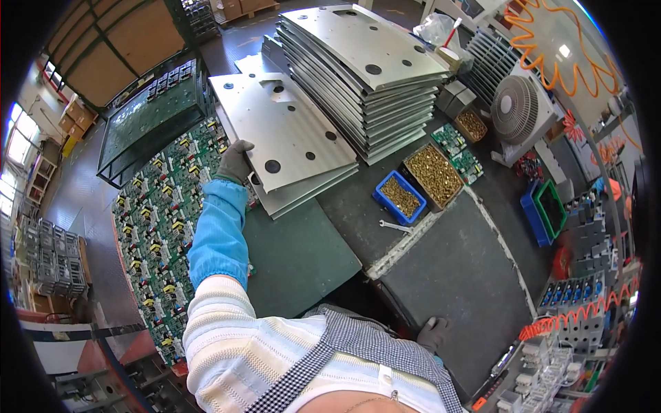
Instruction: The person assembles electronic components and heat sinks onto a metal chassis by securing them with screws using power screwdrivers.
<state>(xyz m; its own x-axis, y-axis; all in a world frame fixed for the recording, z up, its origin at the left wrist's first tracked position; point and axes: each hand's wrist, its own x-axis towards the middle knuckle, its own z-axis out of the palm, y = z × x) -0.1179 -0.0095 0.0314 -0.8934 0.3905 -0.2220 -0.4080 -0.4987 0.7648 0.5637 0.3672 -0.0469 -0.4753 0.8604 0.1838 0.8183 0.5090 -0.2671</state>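
Observation:
My left hand [236,162], in a dark grey glove, is closed on the near left edge of a silvery metal panel [289,131] with round dark holes. That panel lies slightly askew over another metal panel [317,190], whose edge shows underneath. Behind and to the right rises a tall stack of similar panels [392,113]. My right hand [432,334], also gloved, rests on the dark bench mat [447,268] near my body. Nothing shows in it, and its fingers seem laid out on the mat, partly foreshortened.
Many green circuit boards [162,234] cover the left side. Right of the stack stand a blue bin [399,198] and a box [432,177] of brass-coloured fasteners, with a wrench [394,226] in front. A fan [515,110] and orange coiled hoses [527,41] occupy the right.

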